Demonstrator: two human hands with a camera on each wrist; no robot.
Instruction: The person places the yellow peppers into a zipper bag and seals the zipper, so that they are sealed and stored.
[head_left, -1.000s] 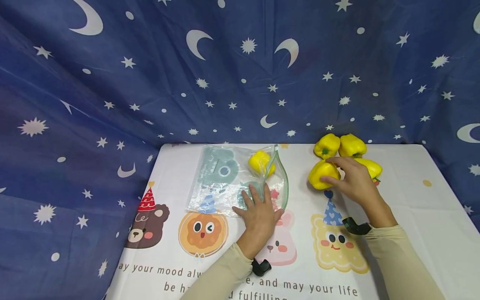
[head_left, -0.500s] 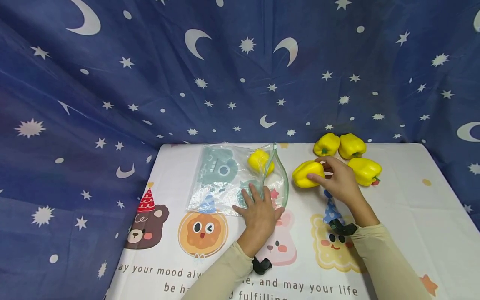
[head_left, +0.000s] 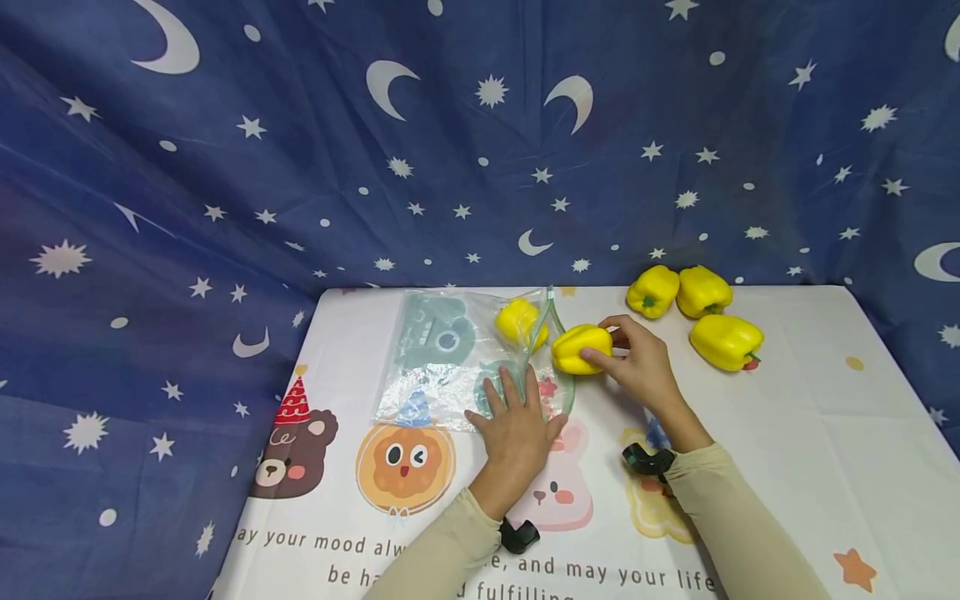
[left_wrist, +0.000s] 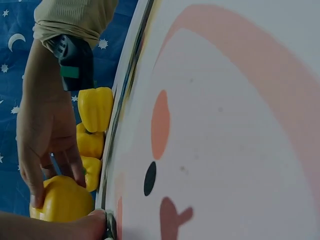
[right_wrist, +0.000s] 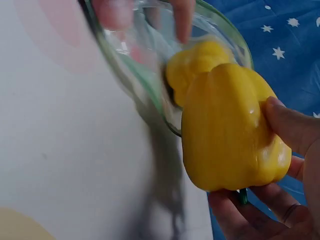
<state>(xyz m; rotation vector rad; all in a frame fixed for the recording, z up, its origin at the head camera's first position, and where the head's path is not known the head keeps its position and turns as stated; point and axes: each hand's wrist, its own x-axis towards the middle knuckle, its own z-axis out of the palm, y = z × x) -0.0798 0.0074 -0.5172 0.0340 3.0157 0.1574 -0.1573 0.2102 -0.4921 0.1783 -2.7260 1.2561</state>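
My right hand grips a yellow bell pepper by its stem end, right at the mouth of a clear zip bag. In the right wrist view the held bell pepper overlaps the bag's green-edged opening, which gapes apart. Another yellow bell pepper lies inside the bag near that opening. My left hand rests on the bag's near side with its fingers spread and straight. In the left wrist view my right hand holds the bell pepper beside my left thumb.
Three more yellow bell peppers lie at the back right: one at the left, one beside it, and one nearer me. A blue curtain with moons and stars hangs behind the white printed tablecloth.
My right hand has carried the bell pepper leftward, away from the other three, to the bag's opening. My left hand has stayed in place on the bag.
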